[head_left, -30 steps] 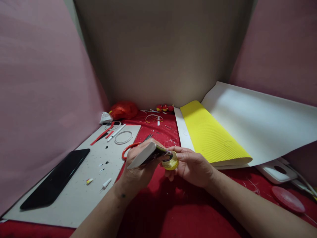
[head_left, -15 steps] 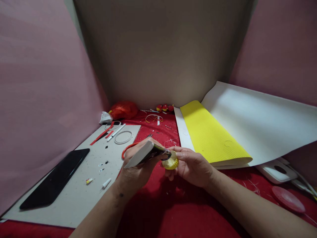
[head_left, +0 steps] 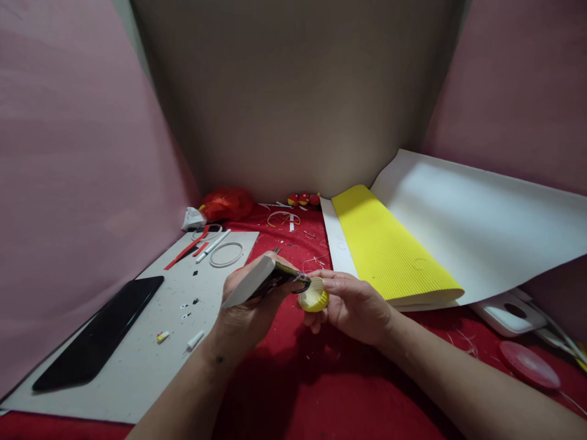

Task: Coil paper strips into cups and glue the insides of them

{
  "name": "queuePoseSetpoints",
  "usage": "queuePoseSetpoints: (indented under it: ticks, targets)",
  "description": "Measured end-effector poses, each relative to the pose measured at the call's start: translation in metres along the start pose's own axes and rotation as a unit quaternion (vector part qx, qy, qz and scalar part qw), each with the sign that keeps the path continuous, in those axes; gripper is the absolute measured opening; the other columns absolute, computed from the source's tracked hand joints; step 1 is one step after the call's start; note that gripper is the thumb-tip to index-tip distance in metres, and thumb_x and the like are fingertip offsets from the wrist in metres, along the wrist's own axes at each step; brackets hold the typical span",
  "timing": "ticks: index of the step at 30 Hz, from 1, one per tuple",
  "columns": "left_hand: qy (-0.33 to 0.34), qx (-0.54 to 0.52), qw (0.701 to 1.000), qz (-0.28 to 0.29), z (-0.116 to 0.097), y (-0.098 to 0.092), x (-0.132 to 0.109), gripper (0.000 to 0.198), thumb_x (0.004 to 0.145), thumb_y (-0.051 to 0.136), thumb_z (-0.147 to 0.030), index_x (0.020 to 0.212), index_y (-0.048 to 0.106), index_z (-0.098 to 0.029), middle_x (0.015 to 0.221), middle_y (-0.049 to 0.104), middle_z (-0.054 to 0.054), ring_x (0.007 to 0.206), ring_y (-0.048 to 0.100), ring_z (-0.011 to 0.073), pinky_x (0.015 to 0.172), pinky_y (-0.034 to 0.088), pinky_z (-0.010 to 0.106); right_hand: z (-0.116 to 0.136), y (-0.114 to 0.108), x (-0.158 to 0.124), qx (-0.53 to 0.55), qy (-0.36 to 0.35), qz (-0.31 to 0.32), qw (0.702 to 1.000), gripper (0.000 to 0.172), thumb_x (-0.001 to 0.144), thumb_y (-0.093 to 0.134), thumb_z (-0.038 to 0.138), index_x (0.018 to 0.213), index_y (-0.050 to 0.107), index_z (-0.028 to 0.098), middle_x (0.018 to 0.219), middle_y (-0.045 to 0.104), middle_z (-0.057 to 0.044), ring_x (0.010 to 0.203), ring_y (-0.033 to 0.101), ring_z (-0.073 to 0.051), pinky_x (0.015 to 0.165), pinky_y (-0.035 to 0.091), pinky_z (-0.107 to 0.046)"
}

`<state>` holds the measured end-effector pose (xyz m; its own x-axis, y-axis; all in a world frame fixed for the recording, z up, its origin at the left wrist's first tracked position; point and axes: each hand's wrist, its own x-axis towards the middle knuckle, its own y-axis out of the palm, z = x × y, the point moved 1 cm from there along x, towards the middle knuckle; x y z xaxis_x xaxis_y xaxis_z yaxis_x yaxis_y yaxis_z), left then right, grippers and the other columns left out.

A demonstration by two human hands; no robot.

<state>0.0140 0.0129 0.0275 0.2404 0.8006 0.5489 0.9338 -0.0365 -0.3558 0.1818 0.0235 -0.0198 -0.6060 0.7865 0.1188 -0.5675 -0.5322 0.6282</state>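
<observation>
My left hand [head_left: 250, 305] is closed round a glue tube [head_left: 257, 282] with a white end and a dark body; its tip touches a small round yellow piece [head_left: 314, 296]. My right hand [head_left: 355, 305] pinches that yellow piece between thumb and fingers. Both hands are over the red cloth [head_left: 316, 385] at the middle of the view. The red scissors seen earlier are hidden behind my left hand.
A grey board [head_left: 151, 342] at the left carries a black phone [head_left: 98, 333], a white ring [head_left: 226, 254], red strips and small scraps. Yellow corrugated paper [head_left: 389, 250] and a large white sheet [head_left: 477, 220] lie at the right. Red and yellow balls [head_left: 302, 199] sit at the back.
My left hand has tilted the glue tube and shifted slightly left, covering the red scissor handle. The yellow piece has turned a little in my right hand.
</observation>
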Motion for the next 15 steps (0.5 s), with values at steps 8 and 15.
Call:
queuePoseSetpoints:
  ticks: [8, 15]
  targets:
    - [-0.020, 0.020, 0.999, -0.023, -0.0042, 0.0001, 0.0012, 0.007, 0.074, 0.065, -0.024, 0.073, 0.062, -0.018, 0.070, 0.063, 0.000, 0.060, 0.056, 0.0130, 0.057, 0.045, 0.025, 0.0013, 0.0000, 0.0002, -0.010, -0.002, -0.005, 1.000, 0.025, 0.072, 0.061, 0.029, 0.091, 0.059, 0.013, 0.069, 0.065, -0.005, 0.059, 0.064, -0.018, 0.053, 0.050, -0.030]
    - [-0.025, 0.020, 0.999, -0.036, -0.0036, 0.0004, 0.0010, 0.008, 0.072, 0.067, -0.022, 0.071, 0.059, -0.021, 0.064, 0.062, -0.003, 0.058, 0.056, 0.0126, 0.056, 0.045, 0.024, 0.0005, -0.0006, 0.0004, -0.011, -0.008, -0.004, 1.000, 0.026, 0.073, 0.060, 0.029, 0.095, 0.058, 0.014, 0.072, 0.065, -0.005, 0.059, 0.063, -0.018, 0.054, 0.050, -0.030]
